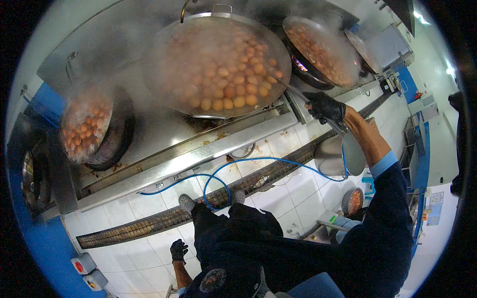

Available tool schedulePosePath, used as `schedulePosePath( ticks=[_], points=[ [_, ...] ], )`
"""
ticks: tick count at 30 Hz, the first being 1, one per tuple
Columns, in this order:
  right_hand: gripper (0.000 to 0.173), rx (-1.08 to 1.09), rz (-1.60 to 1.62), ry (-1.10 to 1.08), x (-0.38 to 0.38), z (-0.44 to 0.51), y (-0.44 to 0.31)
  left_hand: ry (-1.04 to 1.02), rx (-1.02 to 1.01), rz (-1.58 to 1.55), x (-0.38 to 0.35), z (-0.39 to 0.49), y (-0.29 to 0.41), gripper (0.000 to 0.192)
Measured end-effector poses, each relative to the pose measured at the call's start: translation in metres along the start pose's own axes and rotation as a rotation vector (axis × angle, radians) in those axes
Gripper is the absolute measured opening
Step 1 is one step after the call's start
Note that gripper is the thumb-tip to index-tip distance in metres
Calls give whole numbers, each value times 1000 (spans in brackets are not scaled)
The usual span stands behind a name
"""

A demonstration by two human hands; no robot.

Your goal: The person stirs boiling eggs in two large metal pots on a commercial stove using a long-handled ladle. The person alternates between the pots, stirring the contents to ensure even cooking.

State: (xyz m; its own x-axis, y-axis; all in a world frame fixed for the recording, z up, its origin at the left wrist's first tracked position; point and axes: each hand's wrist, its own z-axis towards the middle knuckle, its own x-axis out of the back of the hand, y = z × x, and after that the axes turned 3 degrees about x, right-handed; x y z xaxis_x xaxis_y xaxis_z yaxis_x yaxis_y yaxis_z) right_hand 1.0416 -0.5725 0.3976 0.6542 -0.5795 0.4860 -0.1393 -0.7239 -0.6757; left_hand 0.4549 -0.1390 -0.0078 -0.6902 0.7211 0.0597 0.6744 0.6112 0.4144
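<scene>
My right hand (325,108), in a black glove, grips a long metal handle (294,89) that slants down into a large wide wok (220,15). The tool's far end is hidden among many round brown eggs (238,78) in liquid. Thick steam veils the wok's left half. My left hand (179,250), also in a black glove, hangs low beside my body over the tiled floor. Its fingers are curled, and nothing shows in them.
A smaller wok (111,130) of eggs steams at left; another filled wok (316,52) stands over flame at right. Below the steel stove edge (186,160), a blue hose (261,159) loops across a floor drain grate (149,223). A metal pot (328,156) stands near my right arm.
</scene>
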Motion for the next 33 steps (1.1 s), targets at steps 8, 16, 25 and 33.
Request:
schedulePosePath(
  ticks=[8, 16, 25, 33],
  points=[
    [29, -88, 73, -162, -19, -19, -33, -53, 45, -25, 1, 10, -9, 28],
    [24, -45, 168, -217, -41, 14, -33, -43, 27, -94, 9, 14, -9, 29],
    [49, 28, 324, -363, -65, 41, -65, -7, 12, -76, 15, -4, -22, 31],
    [27, 83, 672, -465, -96, 89, -65, 15, 1, -108, 19, -6, -21, 31]
  ],
)
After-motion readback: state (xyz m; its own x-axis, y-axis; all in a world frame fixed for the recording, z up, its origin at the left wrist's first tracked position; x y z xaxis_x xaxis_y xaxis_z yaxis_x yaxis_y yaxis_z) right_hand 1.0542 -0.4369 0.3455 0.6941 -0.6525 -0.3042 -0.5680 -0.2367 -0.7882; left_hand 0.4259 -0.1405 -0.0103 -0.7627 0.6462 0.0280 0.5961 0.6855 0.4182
